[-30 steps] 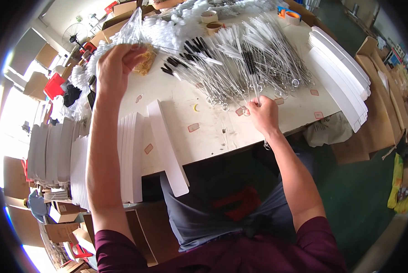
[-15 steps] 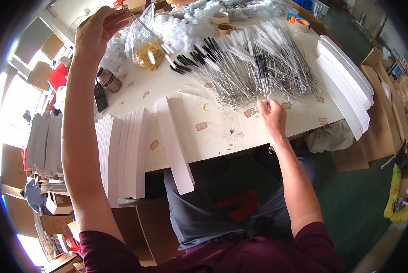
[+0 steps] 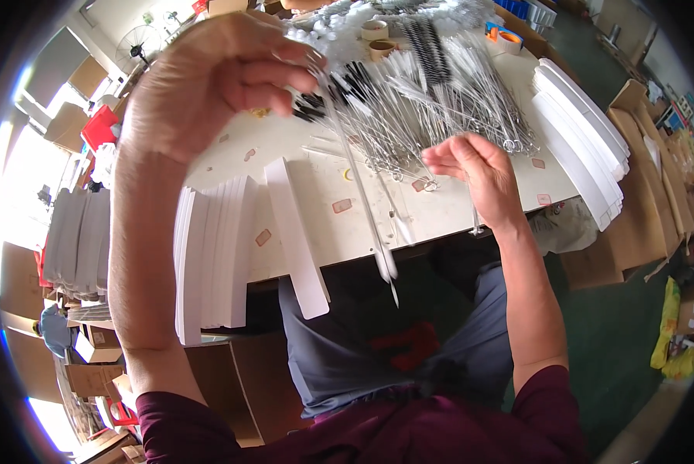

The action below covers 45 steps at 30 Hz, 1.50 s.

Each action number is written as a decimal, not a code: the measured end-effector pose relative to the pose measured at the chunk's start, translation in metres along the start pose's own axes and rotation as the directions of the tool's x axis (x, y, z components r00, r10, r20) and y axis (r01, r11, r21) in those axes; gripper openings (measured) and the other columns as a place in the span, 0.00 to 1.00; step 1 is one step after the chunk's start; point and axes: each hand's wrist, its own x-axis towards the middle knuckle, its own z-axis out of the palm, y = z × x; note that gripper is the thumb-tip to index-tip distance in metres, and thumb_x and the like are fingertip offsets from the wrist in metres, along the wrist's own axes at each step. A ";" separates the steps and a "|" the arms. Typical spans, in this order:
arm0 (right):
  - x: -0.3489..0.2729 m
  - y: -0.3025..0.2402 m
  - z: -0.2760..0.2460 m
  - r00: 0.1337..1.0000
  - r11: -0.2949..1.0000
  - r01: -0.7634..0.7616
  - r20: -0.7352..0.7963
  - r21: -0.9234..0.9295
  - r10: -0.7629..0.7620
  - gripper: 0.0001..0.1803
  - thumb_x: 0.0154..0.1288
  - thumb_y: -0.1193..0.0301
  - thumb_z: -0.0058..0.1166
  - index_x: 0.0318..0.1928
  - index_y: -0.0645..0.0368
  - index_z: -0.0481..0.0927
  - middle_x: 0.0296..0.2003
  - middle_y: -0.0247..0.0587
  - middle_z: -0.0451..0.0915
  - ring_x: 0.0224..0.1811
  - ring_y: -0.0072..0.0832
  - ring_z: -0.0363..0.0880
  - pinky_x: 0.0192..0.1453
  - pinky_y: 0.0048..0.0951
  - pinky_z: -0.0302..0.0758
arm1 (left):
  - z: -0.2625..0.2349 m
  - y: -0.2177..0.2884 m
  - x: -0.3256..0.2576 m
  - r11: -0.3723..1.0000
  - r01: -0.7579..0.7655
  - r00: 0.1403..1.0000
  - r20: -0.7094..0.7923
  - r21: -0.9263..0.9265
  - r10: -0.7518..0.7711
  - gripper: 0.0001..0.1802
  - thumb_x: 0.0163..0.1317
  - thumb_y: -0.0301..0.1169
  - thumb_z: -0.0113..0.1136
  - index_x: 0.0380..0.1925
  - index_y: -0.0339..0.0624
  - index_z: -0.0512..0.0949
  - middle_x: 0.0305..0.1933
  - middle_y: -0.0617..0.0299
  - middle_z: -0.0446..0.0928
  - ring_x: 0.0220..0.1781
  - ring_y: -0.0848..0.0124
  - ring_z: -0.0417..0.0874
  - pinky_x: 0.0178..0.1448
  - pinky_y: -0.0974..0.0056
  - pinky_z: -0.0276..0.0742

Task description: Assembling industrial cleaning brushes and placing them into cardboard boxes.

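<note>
Raised at upper left, my left hand pinches the ring ends of a few thin wire brushes, which hang down over the table edge, their white tips blurred. My right hand is above the near edge of the table, fingers pointing left and thumb on top. It appears closed around the wire of a black-bristled brush; the bristles rise beyond the hand, and a wire end shows below it. Just past the right hand lies a wide pile of wire brushes with white bristles and ring ends, some black ones at its left.
White strips stand in a stack at left, with one single strip overhanging the table edge. More white strips lie at right beside cardboard. Tape rolls sit at the back, another with an orange part at far right.
My left hand has come down and right, its brushes now hanging toward me. My right hand has shifted slightly right, and the black brush now sits farther up and away.
</note>
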 end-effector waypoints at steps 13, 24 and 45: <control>-0.067 0.002 0.008 0.730 0.726 -0.616 0.569 0.307 0.379 0.17 0.85 0.63 0.44 0.48 0.65 0.79 0.31 0.45 0.85 0.26 0.30 0.86 0.32 0.32 0.85 | 0.055 -0.070 -0.001 0.887 0.257 0.962 -0.184 0.384 -0.200 0.08 0.67 0.27 0.62 0.36 0.30 0.81 0.38 0.52 0.86 0.34 0.69 0.89 0.34 0.66 0.86; -0.102 0.010 -0.007 0.769 0.841 -0.540 0.427 0.034 0.477 0.17 0.85 0.64 0.44 0.50 0.65 0.82 0.26 0.36 0.81 0.21 0.18 0.79 0.25 0.21 0.77 | 0.042 -0.129 -0.014 0.881 0.329 0.937 -0.235 0.340 -0.259 0.05 0.66 0.24 0.61 0.36 0.30 0.80 0.33 0.55 0.84 0.31 0.72 0.87 0.34 0.68 0.83; -0.128 0.031 -0.004 0.925 0.930 -0.218 0.242 -0.296 0.294 0.15 0.82 0.63 0.54 0.45 0.62 0.87 0.20 0.24 0.67 0.25 0.12 0.60 0.28 0.22 0.61 | 0.097 -0.184 -0.083 0.219 -0.309 0.943 0.268 0.926 0.197 0.09 0.58 0.25 0.70 0.39 0.39 0.82 0.29 0.59 0.82 0.27 0.60 0.85 0.34 0.61 0.85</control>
